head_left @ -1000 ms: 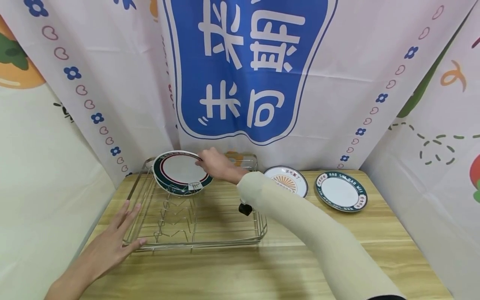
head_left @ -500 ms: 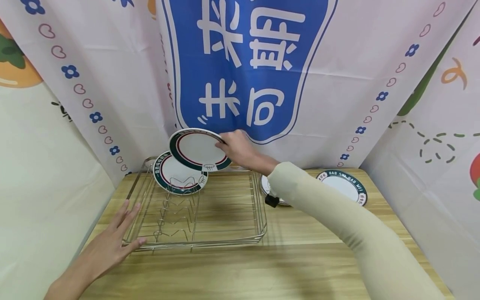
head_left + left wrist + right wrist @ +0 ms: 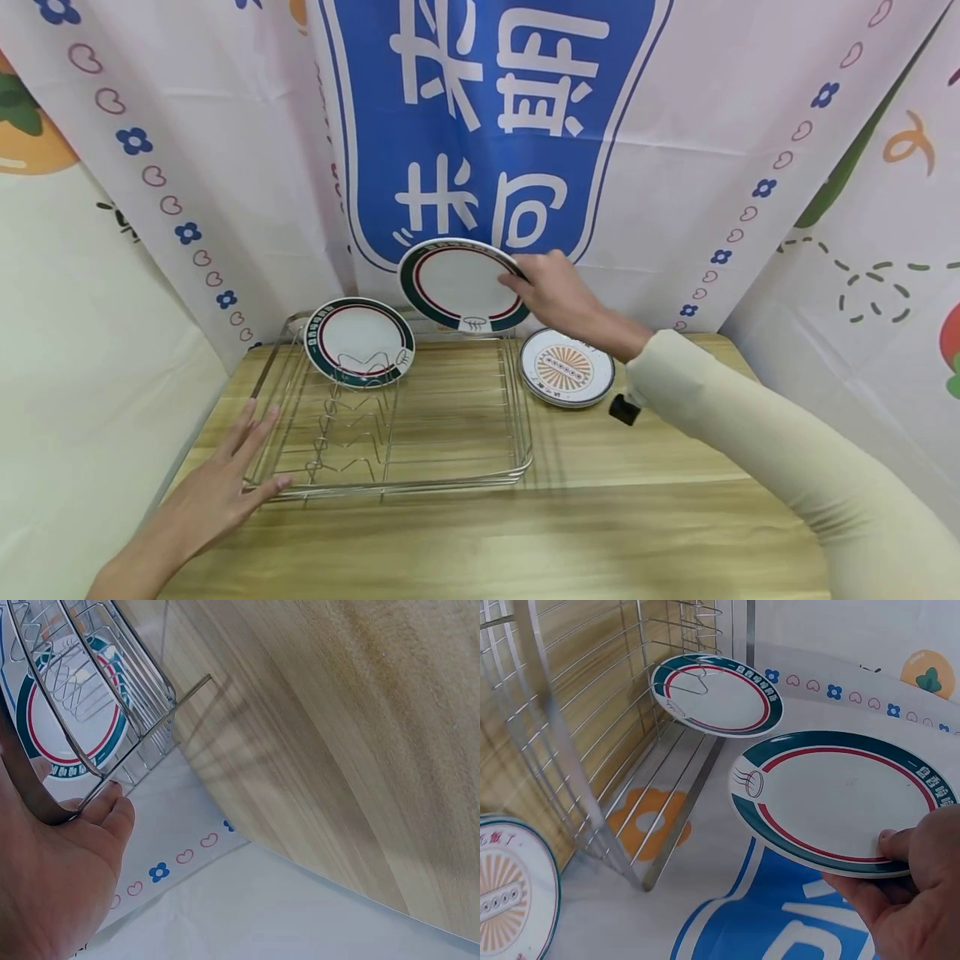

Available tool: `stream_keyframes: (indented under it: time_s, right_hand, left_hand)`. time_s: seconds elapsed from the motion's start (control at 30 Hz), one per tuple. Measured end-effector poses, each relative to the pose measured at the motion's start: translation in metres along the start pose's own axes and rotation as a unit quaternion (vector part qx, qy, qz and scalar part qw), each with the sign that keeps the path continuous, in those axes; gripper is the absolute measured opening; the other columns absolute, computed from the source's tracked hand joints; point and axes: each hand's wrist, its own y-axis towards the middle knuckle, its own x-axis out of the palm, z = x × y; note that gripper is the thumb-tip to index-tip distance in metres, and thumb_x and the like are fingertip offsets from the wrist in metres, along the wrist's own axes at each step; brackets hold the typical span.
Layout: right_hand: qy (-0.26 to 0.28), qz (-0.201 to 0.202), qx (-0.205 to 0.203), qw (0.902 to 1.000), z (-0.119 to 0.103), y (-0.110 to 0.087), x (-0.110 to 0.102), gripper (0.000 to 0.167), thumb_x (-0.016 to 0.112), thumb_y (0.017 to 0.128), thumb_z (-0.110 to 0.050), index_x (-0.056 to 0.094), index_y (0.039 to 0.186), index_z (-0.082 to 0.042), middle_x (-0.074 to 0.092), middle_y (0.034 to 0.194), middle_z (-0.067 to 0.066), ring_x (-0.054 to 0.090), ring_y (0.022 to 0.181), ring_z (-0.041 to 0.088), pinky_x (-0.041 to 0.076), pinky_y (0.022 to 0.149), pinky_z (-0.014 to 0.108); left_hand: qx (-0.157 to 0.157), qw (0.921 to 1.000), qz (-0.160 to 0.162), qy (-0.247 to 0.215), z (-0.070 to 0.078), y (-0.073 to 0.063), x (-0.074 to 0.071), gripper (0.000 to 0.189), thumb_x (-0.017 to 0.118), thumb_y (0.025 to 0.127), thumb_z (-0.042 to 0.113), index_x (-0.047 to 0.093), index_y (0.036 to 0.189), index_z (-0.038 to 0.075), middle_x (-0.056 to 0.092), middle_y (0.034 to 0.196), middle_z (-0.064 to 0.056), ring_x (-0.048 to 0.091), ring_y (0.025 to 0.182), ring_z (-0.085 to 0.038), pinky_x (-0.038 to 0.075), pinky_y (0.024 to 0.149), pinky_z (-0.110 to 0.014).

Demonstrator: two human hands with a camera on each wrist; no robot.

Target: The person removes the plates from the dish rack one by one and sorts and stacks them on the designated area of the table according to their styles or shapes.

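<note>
My right hand (image 3: 558, 292) holds a white plate (image 3: 457, 279) with a green rim and red ring, thumb on its face and fingers beneath. The plate is tilted in the air above the back of the wire dish rack (image 3: 450, 481). A matching plate (image 3: 356, 337) leans upright in the rack's back left, among the wire dividers. With fingers spread, my left hand (image 3: 202, 500) rests at the rack's front left corner. In the left wrist view, the left hand (image 3: 67, 877) touches the frame at that corner. The right wrist view shows the held plate (image 3: 832, 802) apart from the racked one.
Right of the rack lies a small stack of white plates (image 3: 566, 371) with an orange sunburst. The right forearm (image 3: 750, 433) covers the table's right part. A printed cloth (image 3: 675, 208) hangs behind the wooden table (image 3: 487, 550), with cloth walls at both sides.
My right hand has lifted one green-rimmed plate off the other in the rack and carried it up and right. The sunburst plates show again; the right forearm now hides the green plate at right. Left hand is still.
</note>
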Motion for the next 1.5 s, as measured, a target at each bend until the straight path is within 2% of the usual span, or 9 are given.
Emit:
stream_keyframes:
  time_s: [0.13, 0.27, 0.37, 0.5, 0.73, 0.83, 1.03, 1.3, 1.5]
  right_hand:
    - [-0.007, 0.005, 0.014, 0.9999, 0.009, -0.018, -0.014, 0.023, 0.066, 0.106, -0.015, 0.077, 0.121, -0.001, 0.071, 0.074, 0.012, 0.042, 0.049, 0.015, 0.032, 0.05, 0.027]
    - [-0.011, 0.02, 0.029, 0.9993, 0.021, -0.038, -0.025, 0.024, 0.066, 0.106, -0.014, 0.077, 0.122, 0.0, 0.08, 0.091, 0.016, 0.065, 0.059, 0.02, 0.045, 0.054, 0.029]
    - [-0.003, 0.028, 0.046, 0.9985, 0.03, -0.052, -0.032, 0.024, 0.066, 0.106, -0.013, 0.077, 0.124, -0.001, 0.081, 0.097, 0.017, 0.07, 0.066, 0.021, 0.048, 0.054, 0.029]
    - [0.002, 0.033, 0.066, 0.9973, 0.04, -0.074, -0.04, 0.023, 0.066, 0.105, -0.011, 0.077, 0.122, -0.001, 0.081, 0.097, 0.017, 0.049, 0.051, 0.016, 0.034, 0.045, 0.026]
    - [-0.02, 0.055, 0.067, 0.9961, 0.055, -0.117, -0.051, 0.015, 0.069, 0.103, -0.007, 0.079, 0.105, 0.005, 0.079, 0.085, 0.019, 0.055, 0.055, 0.015, 0.034, 0.045, 0.025]
    - [-0.045, 0.048, 0.089, 0.9939, 0.062, -0.135, -0.056, 0.014, 0.071, 0.102, -0.009, 0.078, 0.097, 0.002, 0.077, 0.079, 0.014, 0.048, 0.053, 0.013, 0.03, 0.045, 0.025]
    - [-0.084, 0.009, 0.123, 0.9889, 0.076, -0.168, -0.061, 0.016, 0.074, 0.1, -0.01, 0.075, 0.086, -0.002, 0.07, 0.07, 0.002, 0.05, 0.056, 0.01, 0.036, 0.047, 0.024]
    - [-0.063, -0.084, 0.19, 0.9761, 0.096, -0.197, -0.054, 0.02, 0.074, 0.099, -0.013, 0.07, 0.083, -0.002, 0.063, 0.061, -0.004, 0.052, 0.052, 0.008, 0.04, 0.046, 0.023]
    - [-0.001, -0.16, 0.245, 0.9562, 0.108, -0.212, -0.041, 0.019, 0.071, 0.101, -0.013, 0.07, 0.086, -0.001, 0.063, 0.062, -0.003, 0.055, 0.054, 0.011, 0.041, 0.047, 0.023]
  left_hand:
    - [0.001, 1.0, 0.0, 0.002, -0.001, 0.0, 0.0, 0.103, 0.071, 0.1, 0.046, 0.0, 0.172, 0.028, -0.008, 0.177, -0.019, 0.074, 0.078, -0.035, 0.05, 0.049, -0.04]
    - [0.004, 1.0, 0.002, 0.002, -0.003, 0.001, -0.002, 0.103, 0.071, 0.1, 0.046, 0.0, 0.172, 0.028, -0.01, 0.177, -0.018, 0.075, 0.078, -0.036, 0.055, 0.052, -0.048]
    - [0.004, 1.0, 0.003, 0.007, -0.006, 0.0, -0.003, 0.103, 0.071, 0.1, 0.046, -0.001, 0.172, 0.027, -0.011, 0.177, -0.018, 0.074, 0.079, -0.04, 0.057, 0.054, -0.053]
    - [0.003, 1.0, 0.0, 0.008, -0.007, -0.002, -0.004, 0.104, 0.07, 0.1, 0.045, -0.002, 0.172, 0.027, -0.011, 0.176, -0.019, 0.074, 0.079, -0.04, 0.056, 0.053, -0.05]
    - [0.004, 1.0, -0.005, 0.0, -0.004, -0.003, -0.001, 0.104, 0.071, 0.1, 0.044, -0.002, 0.172, 0.027, -0.011, 0.177, -0.018, 0.074, 0.081, -0.043, 0.057, 0.054, -0.051]
    - [0.005, 1.0, -0.003, -0.001, -0.003, -0.002, 0.0, 0.104, 0.071, 0.1, 0.044, -0.001, 0.172, 0.027, -0.011, 0.177, -0.017, 0.074, 0.082, -0.045, 0.058, 0.056, -0.055]
    - [0.009, 0.9999, -0.002, 0.004, -0.004, 0.0, 0.0, 0.104, 0.071, 0.1, 0.045, -0.001, 0.172, 0.026, -0.01, 0.177, -0.018, 0.073, 0.081, -0.046, 0.057, 0.053, -0.053]
    - [0.007, 1.0, -0.003, -0.006, -0.002, 0.001, 0.001, 0.104, 0.071, 0.1, 0.045, -0.002, 0.172, 0.027, -0.013, 0.177, -0.015, 0.074, 0.076, -0.037, 0.056, 0.052, -0.05]
    - [0.013, 0.9999, 0.005, 0.001, -0.001, 0.001, 0.0, 0.104, 0.071, 0.1, 0.044, -0.002, 0.172, 0.027, -0.014, 0.177, -0.012, 0.07, 0.088, -0.057, 0.056, 0.052, -0.052]
